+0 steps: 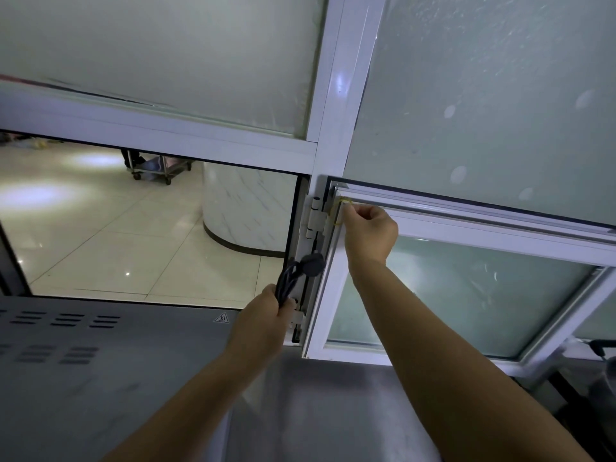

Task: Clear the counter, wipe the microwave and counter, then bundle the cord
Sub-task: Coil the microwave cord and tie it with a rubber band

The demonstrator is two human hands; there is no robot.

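Note:
My left hand (pixel 263 315) grips a folded bundle of black cord (pixel 289 278), with the round plug (pixel 313 263) sticking up above the fist, close to the white window frame. My right hand (pixel 368 230) is raised to the upper corner of the small open window sash and pinches a thin yellow rubber band (pixel 338 211) that is looped around that corner. The grey top of the microwave (pixel 100 361), with vent slots and a hot-surface sticker, fills the lower left. The steel counter (pixel 333 411) lies below my arms.
A white-framed frosted glass partition (pixel 336 95) stands straight ahead. A serving hatch on the left opens onto a tiled floor, a marble column (pixel 246 208) and a wheeled trolley (pixel 160 168). The open sash (pixel 466 295) angles over the counter at right.

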